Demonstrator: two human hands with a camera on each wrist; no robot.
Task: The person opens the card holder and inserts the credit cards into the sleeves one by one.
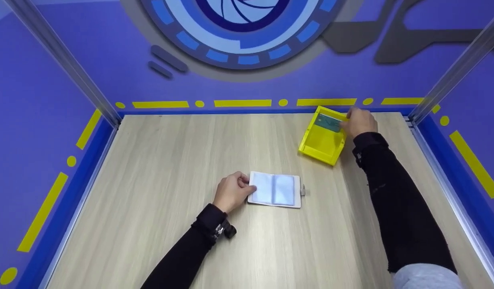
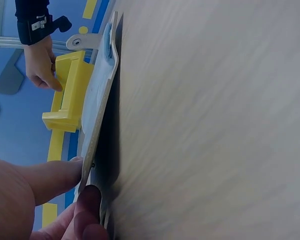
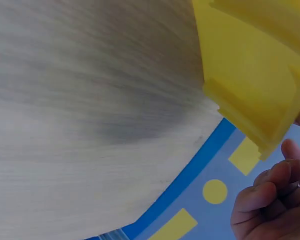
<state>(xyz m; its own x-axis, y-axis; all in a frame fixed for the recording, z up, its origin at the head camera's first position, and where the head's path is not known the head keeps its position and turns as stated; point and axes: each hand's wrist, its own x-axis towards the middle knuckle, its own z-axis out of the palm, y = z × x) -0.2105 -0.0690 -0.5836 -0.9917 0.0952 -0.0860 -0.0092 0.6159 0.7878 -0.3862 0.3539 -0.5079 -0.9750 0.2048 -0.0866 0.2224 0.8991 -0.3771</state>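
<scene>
A white card holder (image 1: 273, 189) lies spread on the table, with two clear bluish sleeves and a small snap tab (image 1: 303, 190) at its right. My left hand (image 1: 231, 192) pinches its left edge, thumb on top and fingers beneath; in the left wrist view the holder (image 2: 97, 95) is slightly lifted there. At the back right is a yellow bin (image 1: 320, 155) with a dark green card (image 1: 329, 123) at its far end. My right hand (image 1: 360, 122) reaches over the bin's right wall and pinches the card's right end. In the right wrist view the other fingers (image 3: 257, 197) curl outside the bin.
The wooden table (image 1: 170, 160) is bounded by a blue back wall (image 1: 247, 90) and blue side walls with yellow marks. Metal posts (image 1: 70, 60) stand at the corners. The bin sits close to the back wall, behind and right of the card holder.
</scene>
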